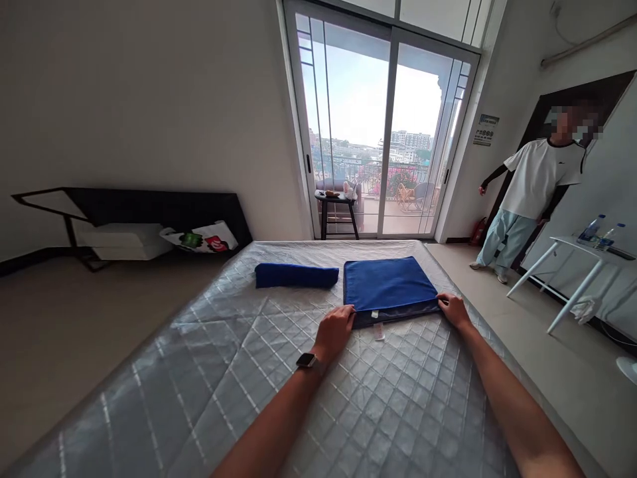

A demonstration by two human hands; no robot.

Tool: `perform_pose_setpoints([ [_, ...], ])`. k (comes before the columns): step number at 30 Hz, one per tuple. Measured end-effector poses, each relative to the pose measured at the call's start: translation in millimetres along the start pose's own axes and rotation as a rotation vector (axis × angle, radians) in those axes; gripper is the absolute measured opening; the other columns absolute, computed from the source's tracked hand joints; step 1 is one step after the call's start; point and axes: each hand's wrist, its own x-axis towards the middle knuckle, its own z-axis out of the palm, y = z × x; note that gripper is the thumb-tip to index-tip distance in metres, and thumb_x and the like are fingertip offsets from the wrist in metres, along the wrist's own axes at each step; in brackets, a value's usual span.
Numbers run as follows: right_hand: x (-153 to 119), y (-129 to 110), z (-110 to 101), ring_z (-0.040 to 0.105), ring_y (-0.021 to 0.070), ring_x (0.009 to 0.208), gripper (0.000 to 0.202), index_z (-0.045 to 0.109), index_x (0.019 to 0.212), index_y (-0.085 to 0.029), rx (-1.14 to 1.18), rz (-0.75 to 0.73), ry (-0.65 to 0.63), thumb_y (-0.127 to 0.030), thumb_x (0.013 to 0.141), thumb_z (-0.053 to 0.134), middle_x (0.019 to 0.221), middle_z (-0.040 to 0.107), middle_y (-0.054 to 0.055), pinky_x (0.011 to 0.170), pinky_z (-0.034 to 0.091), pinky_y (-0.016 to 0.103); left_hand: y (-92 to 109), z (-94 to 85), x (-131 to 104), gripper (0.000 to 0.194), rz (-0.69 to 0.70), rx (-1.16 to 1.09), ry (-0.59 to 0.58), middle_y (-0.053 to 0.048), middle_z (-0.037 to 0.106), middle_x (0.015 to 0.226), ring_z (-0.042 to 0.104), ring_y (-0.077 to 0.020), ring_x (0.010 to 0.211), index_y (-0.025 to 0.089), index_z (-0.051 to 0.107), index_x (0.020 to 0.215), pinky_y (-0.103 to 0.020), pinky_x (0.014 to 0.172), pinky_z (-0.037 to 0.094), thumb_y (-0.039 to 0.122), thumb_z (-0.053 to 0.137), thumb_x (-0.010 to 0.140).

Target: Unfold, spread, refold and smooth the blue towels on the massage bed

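A flat blue fabric piece (388, 282) with a dark near edge and small white tags lies on the quilted grey mattress (239, 372). My left hand (336, 330) wears a watch at the wrist and pinches the near left corner of the fabric. At the near right corner, my right hand (452, 309) grips the edge between its fingers. To the left, apart from the flat piece, rests a narrow folded blue cloth (297, 275).
A person (535, 186) stands at the right, by a white table (592, 251) with bottles. Beyond the mattress is a black stool (338, 199) before glass sliding doors. A black bench (159, 206) holding white boxes and a bag stands at the left.
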Motion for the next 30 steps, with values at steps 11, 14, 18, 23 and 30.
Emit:
perform_pose_setpoints([
  [11, -8.5, -64.5, 1.5, 0.054, 0.03, 0.128, 0.028, 0.071, 0.114, -0.021, -0.261, 0.016, -0.11, -0.022, 0.091, 0.054, 0.128, 0.067, 0.014, 0.109, 0.036, 0.047, -19.6, -38.8, -34.1, 0.036, 0.104, 0.107, -0.125, -0.006, 0.061, 0.142, 0.054, -0.0221, 0.133, 0.025, 0.064, 0.128, -0.039, 0.113, 0.042, 0.031, 0.048, 0.096],
  [14, -23.6, -106.7, 21.4, 0.03, 0.0326, 0.147, 0.052, 0.05, 0.145, -0.036, -0.284, -0.183, -0.216, -0.049, 0.094, 0.054, 0.159, 0.04, 0.004, 0.117, 0.022, 0.057, -58.5, -65.8, -68.6, 0.042, 0.046, 0.161, -0.156, -0.007, 0.06, 0.144, 0.052, -0.0228, 0.135, 0.024, 0.063, 0.131, -0.041, 0.115, 0.04, 0.039, 0.044, 0.097],
  [18, -31.4, -145.4, 53.4, 0.007, 0.0348, 0.154, 0.066, 0.026, 0.155, -0.048, -0.272, -0.282, -0.433, -0.07, 0.094, 0.04, 0.167, 0.018, -0.003, 0.117, 0.009, 0.067, -121.0, -95.4, -120.8, 0.046, -0.055, 0.226, -0.138, -0.008, 0.06, 0.143, 0.052, -0.0251, 0.135, 0.024, 0.064, 0.131, -0.046, 0.116, 0.037, 0.044, 0.04, 0.097],
  [23, -13.1, -154.0, 74.5, 0.004, 0.0332, 0.154, 0.064, 0.023, 0.155, -0.049, -0.269, -0.19, -0.516, -0.072, 0.095, 0.032, 0.168, 0.017, -0.004, 0.117, 0.003, 0.068, -160.0, -109.3, -152.2, 0.052, -0.116, 0.219, -0.16, -0.008, 0.052, 0.151, 0.044, -0.0261, 0.142, 0.026, 0.056, 0.141, -0.051, 0.118, 0.034, 0.046, 0.032, 0.099],
  [30, 19.9, -159.9, 83.3, 0.003, 0.033, 0.154, 0.064, 0.022, 0.155, -0.047, -0.298, -0.142, -0.526, -0.07, 0.096, 0.032, 0.168, 0.014, -0.004, 0.117, 0.003, 0.068, -157.8, -93.2, -152.4, 0.053, -0.118, 0.229, -0.116, -0.013, 0.05, 0.152, 0.043, -0.0286, 0.142, 0.021, 0.055, 0.142, -0.053, 0.118, 0.032, 0.046, 0.034, 0.1],
])
